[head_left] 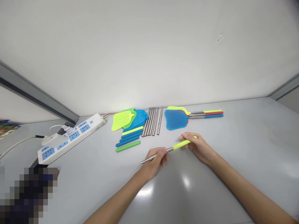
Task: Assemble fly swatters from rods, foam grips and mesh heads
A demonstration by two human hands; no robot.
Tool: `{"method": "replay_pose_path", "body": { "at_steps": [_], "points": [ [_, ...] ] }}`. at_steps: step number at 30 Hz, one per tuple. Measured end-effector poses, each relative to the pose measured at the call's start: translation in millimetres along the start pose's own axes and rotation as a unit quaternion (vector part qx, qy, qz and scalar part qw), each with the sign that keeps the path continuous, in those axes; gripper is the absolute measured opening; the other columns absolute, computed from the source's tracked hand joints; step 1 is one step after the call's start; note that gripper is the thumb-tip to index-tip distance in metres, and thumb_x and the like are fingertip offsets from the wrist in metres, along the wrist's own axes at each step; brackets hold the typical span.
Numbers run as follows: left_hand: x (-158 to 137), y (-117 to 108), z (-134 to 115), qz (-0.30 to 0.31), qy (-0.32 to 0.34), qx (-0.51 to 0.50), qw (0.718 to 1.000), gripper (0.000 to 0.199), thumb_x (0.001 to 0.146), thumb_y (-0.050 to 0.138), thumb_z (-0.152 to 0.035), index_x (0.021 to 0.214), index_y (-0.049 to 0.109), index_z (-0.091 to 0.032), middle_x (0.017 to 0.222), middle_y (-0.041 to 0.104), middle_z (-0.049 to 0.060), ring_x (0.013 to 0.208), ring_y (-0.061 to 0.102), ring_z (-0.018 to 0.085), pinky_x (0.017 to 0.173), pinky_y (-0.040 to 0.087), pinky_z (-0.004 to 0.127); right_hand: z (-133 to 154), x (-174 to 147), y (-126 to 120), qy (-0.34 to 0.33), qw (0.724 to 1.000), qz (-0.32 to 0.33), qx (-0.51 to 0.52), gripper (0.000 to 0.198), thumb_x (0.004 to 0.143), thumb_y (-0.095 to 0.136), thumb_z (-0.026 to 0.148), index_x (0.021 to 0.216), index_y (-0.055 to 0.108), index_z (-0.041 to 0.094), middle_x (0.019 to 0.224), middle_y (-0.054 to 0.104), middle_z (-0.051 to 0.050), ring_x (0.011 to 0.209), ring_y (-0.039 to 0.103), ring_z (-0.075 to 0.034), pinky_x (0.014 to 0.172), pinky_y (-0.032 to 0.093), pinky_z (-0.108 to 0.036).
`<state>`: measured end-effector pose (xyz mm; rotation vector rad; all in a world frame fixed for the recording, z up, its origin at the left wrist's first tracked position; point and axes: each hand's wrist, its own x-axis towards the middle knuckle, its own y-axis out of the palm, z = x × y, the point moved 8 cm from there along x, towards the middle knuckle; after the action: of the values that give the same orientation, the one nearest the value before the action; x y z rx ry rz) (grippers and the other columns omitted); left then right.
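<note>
Between my hands is a fly swatter handle, a metal rod with a yellow grip sleeve over its right end. My left hand is closed round the bare metal part, whose tip points down to the left. The fingers of my right hand pinch the far end of the yellow sleeve. Beyond my left hand lie several loose metal rods side by side. Loose grip sleeves in green, blue and yellow rest left of them. Yellow, green and blue swatter heads overlap behind the sleeves.
Assembled fly swatters with blue, red and yellow parts lie past my right hand, near the wall. At the left, a white power strip holds plugs with cables. A pixelated patch covers the lower left corner.
</note>
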<state>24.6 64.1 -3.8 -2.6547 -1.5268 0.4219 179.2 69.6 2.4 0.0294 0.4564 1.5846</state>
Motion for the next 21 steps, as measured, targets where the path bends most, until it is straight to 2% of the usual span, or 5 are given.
{"method": "replay_pose_path", "body": {
  "at_steps": [21],
  "points": [
    [0.2,0.4,0.0,-0.001,0.001,0.01,1.0,0.049,0.086,0.03,-0.047,0.056,0.052,-0.014,0.046,0.044,-0.001,0.05,0.044,0.01,0.053,0.032,0.022,1.4,0.3,-2.4,-0.008,1.0,-0.018,-0.008,0.025,0.07,0.062,0.04,0.067,0.065,0.015,0.078,0.054,-0.004,0.052,0.046,-0.009,0.055,0.04,-0.025]
  ]
}}
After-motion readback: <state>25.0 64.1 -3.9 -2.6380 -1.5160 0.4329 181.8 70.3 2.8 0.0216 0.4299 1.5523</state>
